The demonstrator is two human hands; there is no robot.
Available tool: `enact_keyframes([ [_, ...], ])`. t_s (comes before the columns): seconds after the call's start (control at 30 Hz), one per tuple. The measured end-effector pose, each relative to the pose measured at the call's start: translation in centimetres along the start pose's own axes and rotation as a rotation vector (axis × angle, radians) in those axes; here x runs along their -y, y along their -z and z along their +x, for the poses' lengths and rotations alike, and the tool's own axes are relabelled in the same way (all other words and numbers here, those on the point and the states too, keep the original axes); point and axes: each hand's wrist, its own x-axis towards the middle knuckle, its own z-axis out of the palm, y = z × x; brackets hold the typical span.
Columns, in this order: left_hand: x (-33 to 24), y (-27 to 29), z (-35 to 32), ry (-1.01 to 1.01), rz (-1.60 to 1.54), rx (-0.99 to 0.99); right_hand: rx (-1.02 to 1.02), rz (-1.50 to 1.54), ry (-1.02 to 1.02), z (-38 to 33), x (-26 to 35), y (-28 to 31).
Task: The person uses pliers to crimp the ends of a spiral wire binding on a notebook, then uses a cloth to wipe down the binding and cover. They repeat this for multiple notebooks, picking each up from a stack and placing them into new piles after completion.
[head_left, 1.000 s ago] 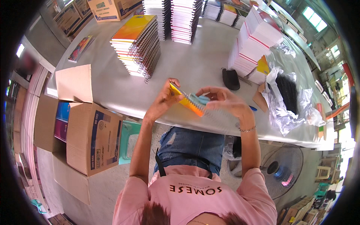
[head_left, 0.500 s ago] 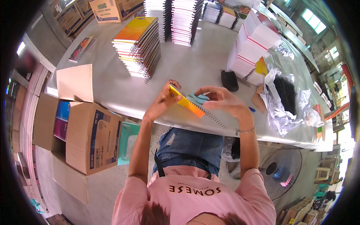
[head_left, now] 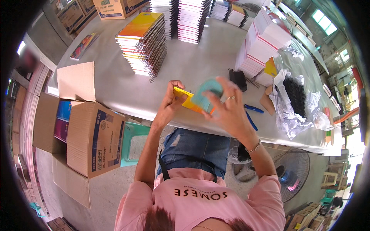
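A small yellow-and-orange notebook [head_left: 187,102] is pinched at its far left end by my left hand [head_left: 169,101], with thumb and fingers closed on it. Holes run along its edge, and a bit of wire coil shows there. My right hand [head_left: 234,117], smeared by motion, grips a rounded teal object [head_left: 207,92] whose kind I cannot make out. That object covers the right part of the notebook and most of the coil. Right of this hand, blue-handled pliers [head_left: 252,115] lie on the table.
A stack of coil-bound yellow notebooks [head_left: 142,42] stands ahead, with taller notebook stacks [head_left: 190,21] behind. Stacked page blocks [head_left: 256,46], a black pouch [head_left: 237,80] and black coils [head_left: 295,96] in crumpled paper are right. An open carton [head_left: 104,142] sits left, a fan [head_left: 295,173] lower right.
My right hand has lifted and turned, bringing the teal object up over the notebook. The trailing end of the coil is hidden now. The pliers have come into fuller view.
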Motion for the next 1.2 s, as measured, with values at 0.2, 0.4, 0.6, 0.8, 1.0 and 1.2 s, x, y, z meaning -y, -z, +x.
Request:
enact_keyframes([
  [0.2,0.9,0.4,0.1,0.031,-0.091,0.01,0.134,0.102,0.064,-1.1,0.7,0.2],
  [0.4,0.8,0.6,0.2,0.062,-0.105,0.009,0.229,0.229,0.047,-0.6,0.3,0.5],
  [0.6,-0.3,-0.1,0.0,0.116,-0.247,0.026,0.245,0.136,0.057,-0.3,-0.4,0.5],
  [0.8,0.3,0.5,0.0,0.065,-0.119,0.02,0.155,0.193,0.053,0.8,-1.2,1.2],
  [1.0,0.4,0.7,-0.1,0.169,-0.266,-0.001,0.349,0.379,0.039,-0.1,-1.0,1.1],
  [1.2,1.1,1.1,0.1,0.076,-0.203,0.059,0.182,0.85,-0.277,1.2,-4.2,0.9],
])
